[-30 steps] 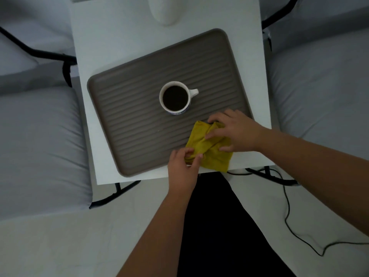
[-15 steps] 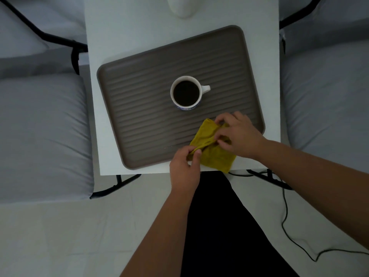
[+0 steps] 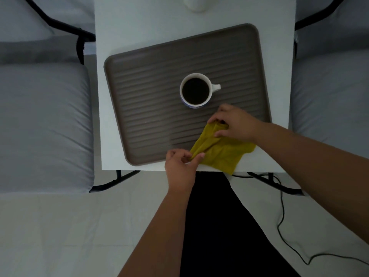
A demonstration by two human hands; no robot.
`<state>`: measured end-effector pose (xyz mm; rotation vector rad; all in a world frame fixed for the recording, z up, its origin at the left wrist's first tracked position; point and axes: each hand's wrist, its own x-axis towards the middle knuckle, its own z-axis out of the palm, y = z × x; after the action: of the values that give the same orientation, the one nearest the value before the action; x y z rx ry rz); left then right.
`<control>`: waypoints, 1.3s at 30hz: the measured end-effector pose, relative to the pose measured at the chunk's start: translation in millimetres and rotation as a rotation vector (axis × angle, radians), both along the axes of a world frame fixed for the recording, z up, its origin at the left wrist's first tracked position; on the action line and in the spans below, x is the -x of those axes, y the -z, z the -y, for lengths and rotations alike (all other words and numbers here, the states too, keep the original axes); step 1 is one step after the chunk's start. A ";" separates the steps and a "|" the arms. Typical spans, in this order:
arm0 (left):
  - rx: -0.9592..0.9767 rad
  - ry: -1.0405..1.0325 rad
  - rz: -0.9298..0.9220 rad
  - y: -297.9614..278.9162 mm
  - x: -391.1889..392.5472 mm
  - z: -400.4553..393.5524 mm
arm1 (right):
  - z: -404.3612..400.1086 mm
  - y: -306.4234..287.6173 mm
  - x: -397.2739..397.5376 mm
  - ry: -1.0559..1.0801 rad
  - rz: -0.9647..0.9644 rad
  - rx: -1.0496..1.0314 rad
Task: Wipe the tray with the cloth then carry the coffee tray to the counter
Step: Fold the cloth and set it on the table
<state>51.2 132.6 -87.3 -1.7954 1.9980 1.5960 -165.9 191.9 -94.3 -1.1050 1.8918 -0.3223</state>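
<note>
One ribbed brown tray (image 3: pixel 151 108) lies on the white table (image 3: pixel 127 27), with one cup (image 3: pixel 196 90) of dark coffee near its middle. One yellow cloth (image 3: pixel 221 149) drapes over the tray's near right corner. Two hands hold it: the left hand (image 3: pixel 179 168) pinches its near corner, the right hand (image 3: pixel 235 122) grips its far edge.

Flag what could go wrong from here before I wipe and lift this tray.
The cup is full of dark coffee and stands near the cloth; a wide wipe could knock it and spill. The tray lies skewed, its near edge close to the table edge, so a push might slide it off. A cable trails on the floor: possible trip when carrying.
</note>
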 end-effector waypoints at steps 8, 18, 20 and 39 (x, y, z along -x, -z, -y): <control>-0.055 0.049 -0.088 -8.2 -2.2 0.0 | -1.3 2.1 -1.3 -0.159 -0.185 0.082; 0.103 0.368 -0.151 -41.3 1.6 8.2 | -33.2 -60.0 23.0 0.312 0.251 0.017; 0.095 0.427 -0.238 -56.1 6.1 13.6 | -49.6 -84.1 29.1 0.305 0.312 0.012; 0.618 0.957 -0.354 -186.6 274.4 105.4 | -52.1 -207.2 201.0 0.507 -0.263 0.148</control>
<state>-223.2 27.2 99.2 -0.3362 3.0177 1.0557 -366.9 244.0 112.9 -0.7721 2.4086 -0.6327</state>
